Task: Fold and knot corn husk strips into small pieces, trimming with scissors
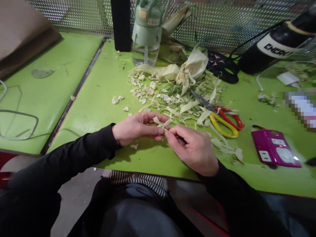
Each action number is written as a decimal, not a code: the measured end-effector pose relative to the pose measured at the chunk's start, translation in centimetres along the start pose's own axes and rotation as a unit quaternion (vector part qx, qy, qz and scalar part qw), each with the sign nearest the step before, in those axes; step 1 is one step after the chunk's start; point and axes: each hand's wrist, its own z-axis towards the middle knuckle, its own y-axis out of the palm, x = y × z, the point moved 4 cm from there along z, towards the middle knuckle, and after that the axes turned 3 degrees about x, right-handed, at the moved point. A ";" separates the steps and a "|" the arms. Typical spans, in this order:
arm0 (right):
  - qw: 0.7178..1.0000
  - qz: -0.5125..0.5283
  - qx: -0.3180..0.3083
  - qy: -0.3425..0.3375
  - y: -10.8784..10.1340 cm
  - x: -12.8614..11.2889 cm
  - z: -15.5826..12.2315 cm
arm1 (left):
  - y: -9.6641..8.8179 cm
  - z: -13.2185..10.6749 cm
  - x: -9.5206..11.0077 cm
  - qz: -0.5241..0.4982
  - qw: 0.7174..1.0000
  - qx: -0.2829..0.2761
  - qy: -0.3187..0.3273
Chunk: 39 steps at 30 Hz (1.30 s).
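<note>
My left hand and my right hand meet over the front of the green table. Both pinch the same thin pale strip of corn husk, held between their fingertips just above the tabletop. Behind the hands lies a heap of cut husk scraps and strips, with whole husk leaves at its back. Scissors with red and yellow handles lie on the scraps to the right of my right hand, blades pointing away.
A pale green water bottle stands at the back beside a black post. A black bottle lies at the back right, a magenta power adapter at the right. A wire mesh wall closes the rear.
</note>
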 end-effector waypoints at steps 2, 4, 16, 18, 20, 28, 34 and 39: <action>1.000 0.000 -0.004 -0.005 0.1 0.1 -0.1 | 0.0 0.0 -0.2 -0.002 1.000 0.005 -0.015; 1.000 0.001 -0.016 -0.008 0.2 0.1 -0.1 | 0.1 -0.1 -0.1 0.016 1.000 0.011 -0.010; 0.986 0.141 -0.088 -0.031 -1.2 -0.7 0.0 | 2.5 -1.8 2.1 0.209 0.972 0.004 0.106; 0.986 0.139 -0.082 -0.046 -1.3 -0.8 0.0 | 2.4 -1.8 2.4 0.232 0.966 0.013 0.116; 0.987 0.133 -0.084 -0.034 -1.1 -0.5 0.1 | 1.9 -1.7 2.4 0.224 0.968 0.015 0.115; 0.981 0.139 0.005 0.131 0.1 1.9 0.5 | 0.5 -0.6 0.8 0.116 0.992 0.009 0.055; 0.964 0.202 0.003 0.170 0.2 2.7 0.6 | 0.9 -0.7 1.3 0.093 0.990 -0.033 0.097; 0.979 0.163 0.062 0.103 -0.3 2.3 0.6 | 0.7 -0.4 0.8 0.130 0.987 -0.004 0.090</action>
